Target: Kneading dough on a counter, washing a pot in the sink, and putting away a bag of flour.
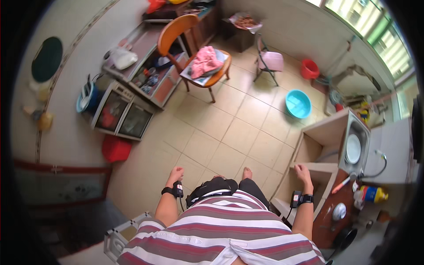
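Note:
My left hand [177,173] hangs at my side above the tiled floor, its fingers curled in a loose fist with nothing showing in it. My right hand [302,171] is likewise curled and holds nothing that I can see. It is nearest to the open wooden cabinet [304,150] under the sink and appears in front of its frame. A black strap with a small device and cable sits on each wrist. Beyond my feet a turquoise basin [298,104] stands on the floor.
A wooden chair [176,33] holds a pink cloth. Past it stand a folding chair [270,61] and a red bucket [309,69]. Glass-fronted cabinets [122,112] line the left wall. On the right, a sink [364,154] holds a white plate [353,149] beside a brown counter [327,221].

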`<action>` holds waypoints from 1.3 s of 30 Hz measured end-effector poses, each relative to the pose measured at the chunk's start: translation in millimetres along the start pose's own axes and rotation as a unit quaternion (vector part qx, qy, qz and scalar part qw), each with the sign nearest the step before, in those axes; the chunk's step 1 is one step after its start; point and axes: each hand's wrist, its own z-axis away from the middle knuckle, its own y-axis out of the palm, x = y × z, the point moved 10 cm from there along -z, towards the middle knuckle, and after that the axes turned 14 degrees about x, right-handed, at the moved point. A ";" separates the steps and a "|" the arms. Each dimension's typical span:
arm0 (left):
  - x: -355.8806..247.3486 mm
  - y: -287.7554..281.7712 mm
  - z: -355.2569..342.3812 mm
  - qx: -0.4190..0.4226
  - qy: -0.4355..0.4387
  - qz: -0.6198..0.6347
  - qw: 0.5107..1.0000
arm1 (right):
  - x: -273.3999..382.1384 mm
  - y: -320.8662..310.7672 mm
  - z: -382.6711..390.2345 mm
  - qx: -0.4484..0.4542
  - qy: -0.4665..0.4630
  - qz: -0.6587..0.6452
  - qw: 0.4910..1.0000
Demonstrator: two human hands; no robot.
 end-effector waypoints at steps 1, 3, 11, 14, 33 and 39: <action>-6.3 -11.4 22.5 -0.023 0.018 -0.012 0.999 | 58.5 18.7 -8.5 -0.007 -0.055 0.126 0.990; 8.2 -49.0 58.7 -0.074 0.033 0.023 0.996 | 131.3 64.9 -46.4 0.099 -0.092 0.119 0.984; 69.0 -100.6 109.1 -0.182 0.022 0.271 0.945 | 388.7 174.7 -110.6 0.230 -0.262 0.190 0.918; 78.4 -139.3 91.7 -0.210 0.063 0.328 0.919 | 466.7 208.3 -133.8 0.251 -0.296 0.241 0.890; -278.5 -440.2 2.2 -0.290 0.280 0.142 0.904 | 910.6 373.2 -163.4 0.281 -0.497 0.167 0.804; -359.5 -480.6 27.2 -0.316 0.314 0.072 0.892 | 1081.7 401.7 -176.4 0.233 -0.586 0.134 0.764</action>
